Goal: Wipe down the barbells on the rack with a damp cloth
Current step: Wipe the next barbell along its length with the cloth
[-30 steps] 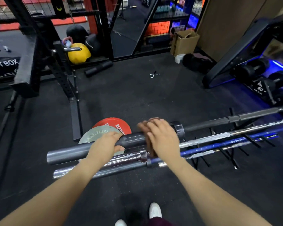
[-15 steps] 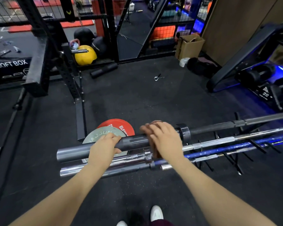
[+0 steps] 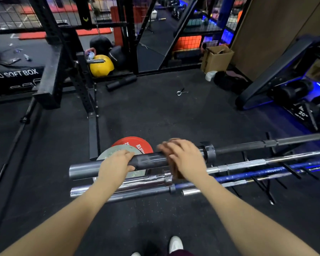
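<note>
Several barbells lie side by side on a low black rack (image 3: 266, 183). The top one is a dark grey barbell (image 3: 85, 169) with a thick sleeve and a black collar (image 3: 210, 154). My left hand (image 3: 115, 165) grips that sleeve from above. My right hand (image 3: 187, 157) wraps a brown cloth (image 3: 175, 172) around the same sleeve, just left of the collar. Below it lie a chrome barbell (image 3: 133, 183) and a blue barbell (image 3: 266, 172).
Red and grey weight plates (image 3: 135, 143) lie flat on the floor behind the bars. A black squat rack upright (image 3: 85, 100) stands at the left. A spring collar (image 3: 180, 92) lies on the rubber floor. Dumbbells (image 3: 292, 91) and a bench are at right. My white shoe (image 3: 175, 243) shows below.
My right hand with the cloth has slid a little right along the sleeve toward the collar. My left hand keeps its hold. The camera has shifted slightly.
</note>
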